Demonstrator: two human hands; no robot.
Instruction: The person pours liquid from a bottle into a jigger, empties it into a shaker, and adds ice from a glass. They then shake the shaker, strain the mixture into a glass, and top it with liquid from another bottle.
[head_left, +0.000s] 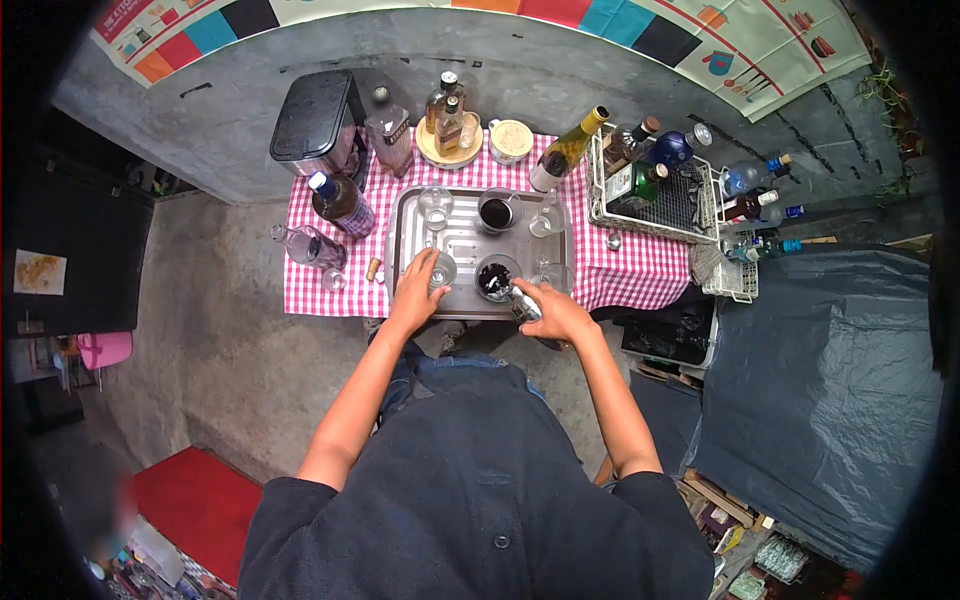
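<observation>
On the grey metal tray (397, 235) stand several clear glasses. My left hand (412, 290) is at the tray's front left, its fingers and thumb apart beside a clear glass (442, 272). In my right hand (556, 313) a bottle with a shiny label (524, 304) is gripped, tilted toward a glass of dark liquid (494, 280) with pale bits on top. Behind that, a second glass of dark liquid (496, 214) stands on the tray. A clear glass (435, 210) is at back left, another glass (545, 222) at back right, and one more (556, 276) close to my right hand.
A checked cloth (640, 275) covers the table. Bottles stand at left, including a blue-capped bottle (343, 205), beside a black machine (318, 118). A yellow-topped bottle (568, 150) stands behind the tray. A wire basket (655, 228) of bottles is at right. A grey wall (540, 65) rises behind.
</observation>
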